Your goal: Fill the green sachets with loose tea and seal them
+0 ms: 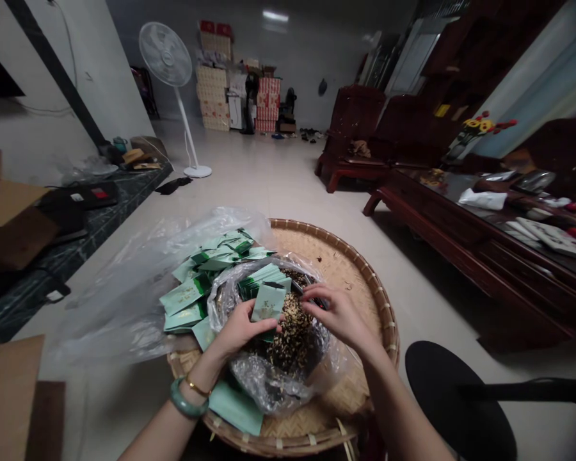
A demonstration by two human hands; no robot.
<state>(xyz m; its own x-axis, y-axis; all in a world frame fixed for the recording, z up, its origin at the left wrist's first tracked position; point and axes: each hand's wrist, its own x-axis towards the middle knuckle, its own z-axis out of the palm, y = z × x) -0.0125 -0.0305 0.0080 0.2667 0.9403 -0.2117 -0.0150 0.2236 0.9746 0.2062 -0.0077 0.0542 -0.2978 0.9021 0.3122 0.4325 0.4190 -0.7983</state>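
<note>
My left hand (242, 330) grips a small pale-green paper packet (269, 302) between thumb and fingers, its printed face toward me. Below and beside it is an open clear plastic bag (264, 374) with a loose dark-and-tan dried mix (288, 336) inside. My right hand (333, 310) hovers over the bag's right side, fingers curled and drawn together; what they pinch, if anything, I cannot make out. Behind those fingers is a dark object with a small red glow, mostly hidden. A stack of green packets (256, 280) rests in the bag just behind the held one.
A round woven bamboo tray (360, 262) carries the bag. More green packets (187, 296) pile on clear plastic (139, 288) at its left. A black round stand base (456, 400) is at right, cardboard boxes (9, 397) at left, a dark wooden table (461, 256) further right.
</note>
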